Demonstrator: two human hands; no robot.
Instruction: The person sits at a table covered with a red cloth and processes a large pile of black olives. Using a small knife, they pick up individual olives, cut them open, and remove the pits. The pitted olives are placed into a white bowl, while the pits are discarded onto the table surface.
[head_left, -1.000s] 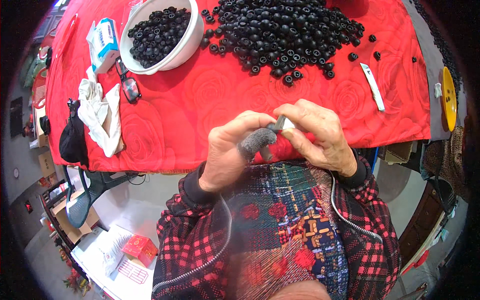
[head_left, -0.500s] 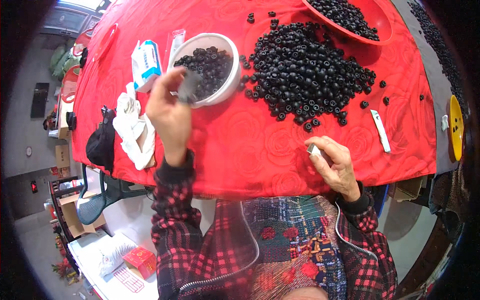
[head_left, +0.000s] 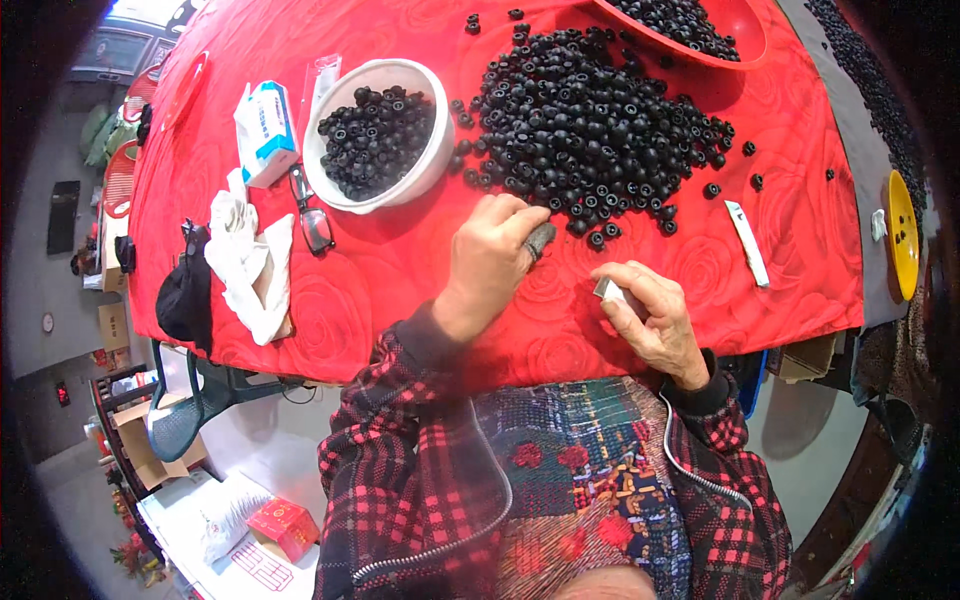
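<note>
My left hand (head_left: 497,250) rests on the red tablecloth (head_left: 400,270) just below a big heap of small black ring-shaped parts (head_left: 590,130); a grey cover is on one fingertip, and the fingers are curled with nothing seen in them. My right hand (head_left: 645,315) sits near the table's front edge, closed on a small silver blade-like tool (head_left: 607,289). A white bowl (head_left: 440,150) to the left of the heap is filled with the same black parts.
A red bowl (head_left: 745,45) of black parts stands at the back. A white utility knife (head_left: 747,243) lies right of the heap. Glasses (head_left: 313,218), white cloth (head_left: 250,265), a blue-white box (head_left: 263,130) and a black pouch (head_left: 185,295) lie left. A yellow dish (head_left: 901,232) sits far right.
My left hand went from my right hand out to the white bowl, then came back to the near edge of the heap. My right hand stayed by the table edge with the tool.
</note>
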